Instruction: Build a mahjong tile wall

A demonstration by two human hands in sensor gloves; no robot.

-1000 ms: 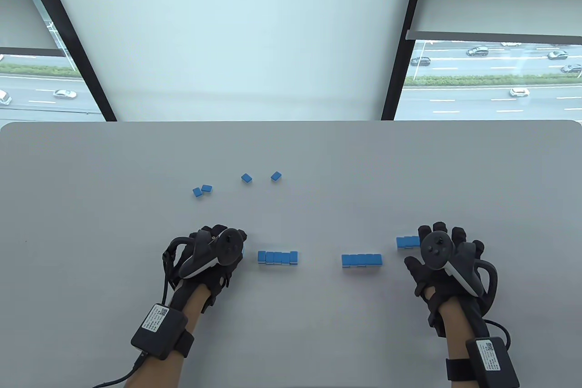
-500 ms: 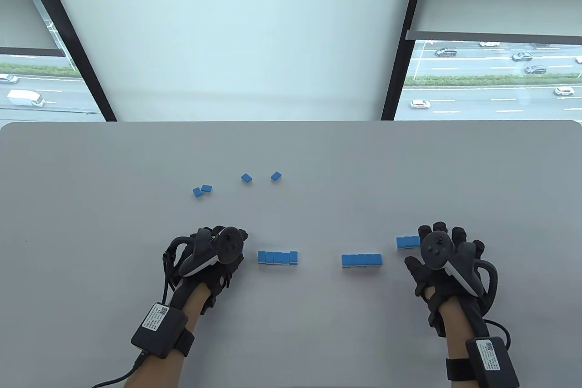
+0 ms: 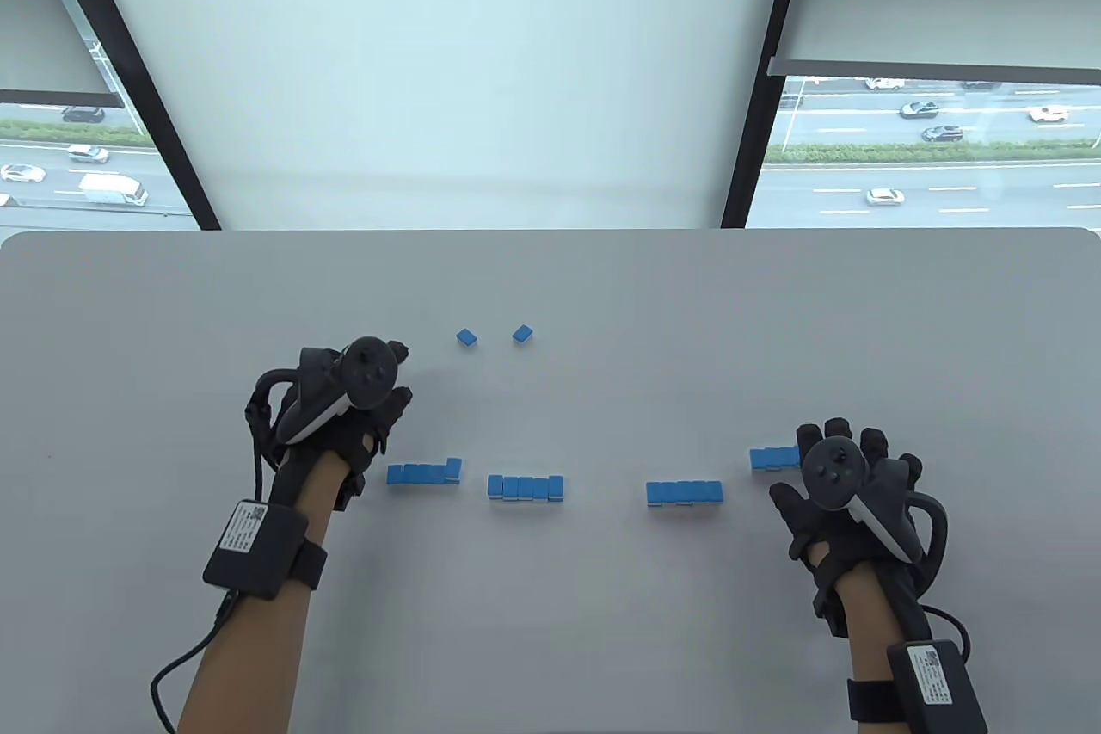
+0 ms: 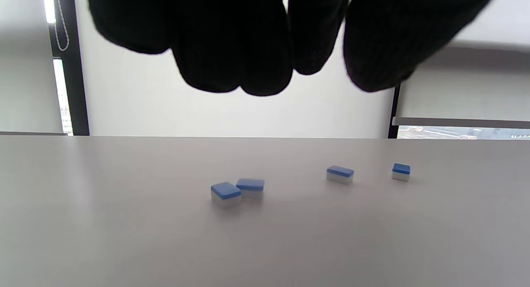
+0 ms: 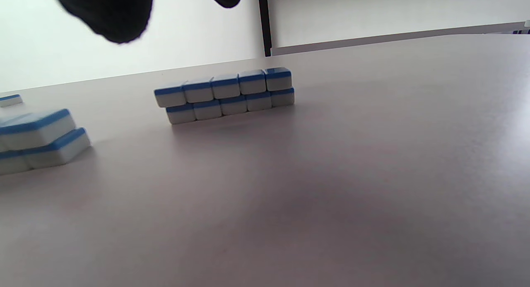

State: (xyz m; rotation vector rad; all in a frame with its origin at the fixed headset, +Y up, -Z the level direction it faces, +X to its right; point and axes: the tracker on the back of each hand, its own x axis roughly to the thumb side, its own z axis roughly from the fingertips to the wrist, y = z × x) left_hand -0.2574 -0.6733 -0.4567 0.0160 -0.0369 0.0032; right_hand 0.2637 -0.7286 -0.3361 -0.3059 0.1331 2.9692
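Blue-backed mahjong tiles lie on the grey table. Near the front stand short rows: a left row with one tile raised at its right end, a second row, a third row, and a fourth row partly behind my right hand. That hand rests flat with its fingers spread. My left hand hovers farther back and holds nothing. In the left wrist view its fingers hang above a touching pair of loose tiles. A two-layer wall shows in the right wrist view.
Two more loose tiles lie apart behind the rows, to the right of my left hand. Another two-layer stack sits at the left edge of the right wrist view. Windows rise behind the table's far edge.
My left hand has left the leftmost row and moved back and left, over the pair of loose tiles. The row it covered now shows. My right hand has hardly moved.
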